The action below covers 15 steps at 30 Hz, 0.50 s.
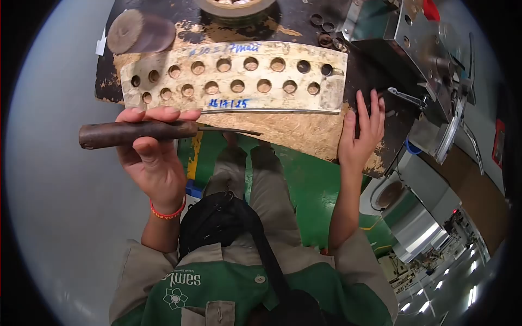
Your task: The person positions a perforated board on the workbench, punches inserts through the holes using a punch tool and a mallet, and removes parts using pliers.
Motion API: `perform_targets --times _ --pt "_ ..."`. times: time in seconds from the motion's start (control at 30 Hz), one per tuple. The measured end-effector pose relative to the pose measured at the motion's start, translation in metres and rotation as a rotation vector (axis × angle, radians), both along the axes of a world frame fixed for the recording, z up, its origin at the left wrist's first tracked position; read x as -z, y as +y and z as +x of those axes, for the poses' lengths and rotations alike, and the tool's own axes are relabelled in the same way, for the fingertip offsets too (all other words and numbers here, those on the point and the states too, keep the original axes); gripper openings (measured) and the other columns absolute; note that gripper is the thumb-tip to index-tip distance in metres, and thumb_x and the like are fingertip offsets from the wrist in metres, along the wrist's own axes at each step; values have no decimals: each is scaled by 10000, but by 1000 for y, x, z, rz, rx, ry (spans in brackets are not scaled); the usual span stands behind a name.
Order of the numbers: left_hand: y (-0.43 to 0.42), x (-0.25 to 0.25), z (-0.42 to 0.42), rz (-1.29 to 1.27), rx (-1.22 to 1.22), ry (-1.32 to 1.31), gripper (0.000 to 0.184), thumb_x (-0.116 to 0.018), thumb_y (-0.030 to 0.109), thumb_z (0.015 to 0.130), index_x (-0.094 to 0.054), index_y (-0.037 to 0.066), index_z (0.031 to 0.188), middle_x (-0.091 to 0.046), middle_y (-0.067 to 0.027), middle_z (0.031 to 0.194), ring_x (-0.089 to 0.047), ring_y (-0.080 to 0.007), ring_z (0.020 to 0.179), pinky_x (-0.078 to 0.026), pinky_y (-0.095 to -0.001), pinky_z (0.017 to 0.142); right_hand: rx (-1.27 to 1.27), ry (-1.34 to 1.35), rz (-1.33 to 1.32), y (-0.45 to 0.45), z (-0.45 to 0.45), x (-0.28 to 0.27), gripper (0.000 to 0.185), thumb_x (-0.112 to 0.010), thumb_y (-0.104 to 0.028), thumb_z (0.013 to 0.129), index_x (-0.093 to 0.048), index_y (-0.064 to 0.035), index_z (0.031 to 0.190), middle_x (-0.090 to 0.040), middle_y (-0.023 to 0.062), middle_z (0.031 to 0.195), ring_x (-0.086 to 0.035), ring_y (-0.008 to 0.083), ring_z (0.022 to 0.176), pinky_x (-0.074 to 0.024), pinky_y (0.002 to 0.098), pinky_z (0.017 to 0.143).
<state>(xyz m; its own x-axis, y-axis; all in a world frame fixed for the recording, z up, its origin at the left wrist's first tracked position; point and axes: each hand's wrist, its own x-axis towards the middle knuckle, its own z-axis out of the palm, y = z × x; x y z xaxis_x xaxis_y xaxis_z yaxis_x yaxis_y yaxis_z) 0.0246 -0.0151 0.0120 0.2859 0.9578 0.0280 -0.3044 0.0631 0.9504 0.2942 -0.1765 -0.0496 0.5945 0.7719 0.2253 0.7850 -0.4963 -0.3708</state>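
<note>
My left hand (157,163) is closed, palm up, around the brown handle of an awl (138,133). The awl's thin metal shaft points right, just in front of the pale board's near edge. That board (329,89) is slightly curved, with two rows of round holes and blue handwriting above and below them. Most holes show the worn wood beneath, while a few at the ends look dark. My right hand (361,133) rests palm down on the worktable (293,133), beside the board's right end, fingers stretched out and holding nothing.
A translucent cylinder (141,31) lies behind the board's left end. At the back stands a round container (236,10), its contents cut off. Several dark rings (324,39) lie at back right, beside a metal machine (402,43) with a lever (406,98). Green floor (321,190) shows below.
</note>
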Motion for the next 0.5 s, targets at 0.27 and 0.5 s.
perform_targets --times 0.27,0.5 --pt "9 -2 17 41 74 -51 243 -381 290 1040 -403 49 1064 -443 -61 790 -480 -176 640 -427 -318 610 -108 68 345 2 -5 -12 222 -686 -72 790 -711 -47 1009 -683 91 1085 -576 298 1124 -419 389 977" --pt "19 -8 7 -29 166 465 139 -434 180 1029 -434 45 999 -525 -36 800 -406 -48 565 -319 -186 491 -538 103 -129 96 -26 -44 993 -852 -315 601 -383 -109 1452 -450 46 1432 -308 302 1376 -215 478 1043"
